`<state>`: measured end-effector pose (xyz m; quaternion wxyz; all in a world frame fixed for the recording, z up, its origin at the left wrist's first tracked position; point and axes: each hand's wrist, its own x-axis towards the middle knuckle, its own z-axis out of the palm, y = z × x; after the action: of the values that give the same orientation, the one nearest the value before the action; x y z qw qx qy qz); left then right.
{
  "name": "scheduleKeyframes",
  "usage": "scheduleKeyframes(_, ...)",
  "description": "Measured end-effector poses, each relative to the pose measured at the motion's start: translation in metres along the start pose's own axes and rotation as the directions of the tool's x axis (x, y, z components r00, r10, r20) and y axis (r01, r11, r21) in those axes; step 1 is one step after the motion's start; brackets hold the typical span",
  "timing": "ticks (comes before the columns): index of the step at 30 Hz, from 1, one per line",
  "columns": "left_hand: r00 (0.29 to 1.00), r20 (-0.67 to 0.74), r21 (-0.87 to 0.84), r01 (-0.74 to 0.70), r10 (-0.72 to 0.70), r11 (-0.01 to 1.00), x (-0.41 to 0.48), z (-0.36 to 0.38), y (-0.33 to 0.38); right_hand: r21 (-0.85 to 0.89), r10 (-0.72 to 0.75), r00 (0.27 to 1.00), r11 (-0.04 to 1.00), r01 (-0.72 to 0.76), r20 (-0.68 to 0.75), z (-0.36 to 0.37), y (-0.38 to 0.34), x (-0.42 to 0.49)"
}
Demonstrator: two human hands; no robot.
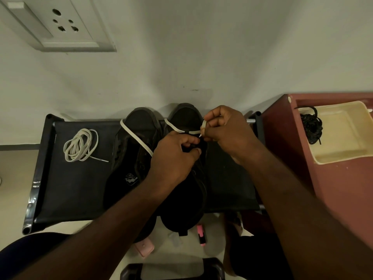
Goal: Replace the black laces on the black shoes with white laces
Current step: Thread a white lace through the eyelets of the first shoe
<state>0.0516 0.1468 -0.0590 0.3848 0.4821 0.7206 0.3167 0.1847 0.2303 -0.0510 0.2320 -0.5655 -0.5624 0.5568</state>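
Two black shoes stand side by side on a black rack (80, 199), toes toward the wall: the left shoe (131, 158) and the right shoe (185, 118). My left hand (173, 156) grips the right shoe's eyelet area. My right hand (226, 128) pinches the end of a white lace (173, 127) near that shoe's toe. The lace trails across the left shoe. A second white lace (79, 145) lies coiled on the rack's left part. Black laces (311, 126) lie bunched in a cream tray (343, 154) at the right.
The tray sits on a reddish-brown cabinet (343, 199) right of the rack. A wall with a socket plate (60, 23) stands close behind the shoes. Pink items (201, 235) lie on the floor below the rack's front edge.
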Motion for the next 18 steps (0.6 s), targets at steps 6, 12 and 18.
scheduleKeyframes(6, 1.0, -0.012, 0.014, 0.009, -0.009, 1.0, 0.0002, -0.0002, 0.0005, -0.003, 0.02, 0.999, 1.0, -0.02, 0.033, -0.0043, 0.0005, 0.002)
scheduleKeyframes(12, 1.0, -0.02, 0.033, 0.007, -0.007, 0.999, 0.0001, 0.0002, 0.0009, 0.038, 0.031, 0.999, 0.999, -0.032, 0.043, -0.005, 0.0018, 0.0022)
scheduleKeyframes(18, 0.998, -0.042, 0.025, 0.044, -0.043, 0.999, 0.0069, 0.0031, 0.0023, 0.107, 0.052, 0.992, 0.992, -0.065, 0.119, -0.0077, 0.0009, 0.0044)
